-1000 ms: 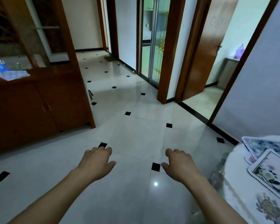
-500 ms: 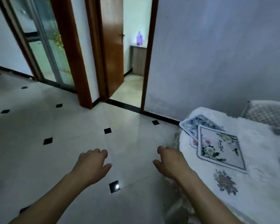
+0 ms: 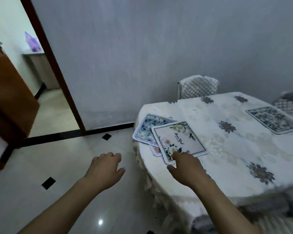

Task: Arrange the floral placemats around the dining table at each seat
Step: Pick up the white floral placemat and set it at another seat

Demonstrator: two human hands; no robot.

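A stack of floral placemats lies at the near-left edge of the dining table (image 3: 227, 159), which has a cream flowered cloth. The top placemat (image 3: 179, 141) is white with flower corners; a blue floral placemat (image 3: 146, 128) sticks out beneath it, and a pink one peeks out lower still. Another dark floral placemat (image 3: 273, 119) lies alone at the far right of the table. My right hand (image 3: 187, 166) hovers over the near corner of the top placemat, fingers loosely spread, holding nothing. My left hand (image 3: 105, 168) hangs over the floor left of the table, loosely curled and empty.
Two quilted chair backs stand behind the table, one chair (image 3: 198, 88) at the far side, another chair (image 3: 289, 102) at the far right. A grey wall runs behind. An open doorway with a brown door (image 3: 8, 98) is at the left, over glossy tiled floor.
My view has swung right from the hallway to the table, which now fills the right half. My right hand has come over the corner of the top placemat.
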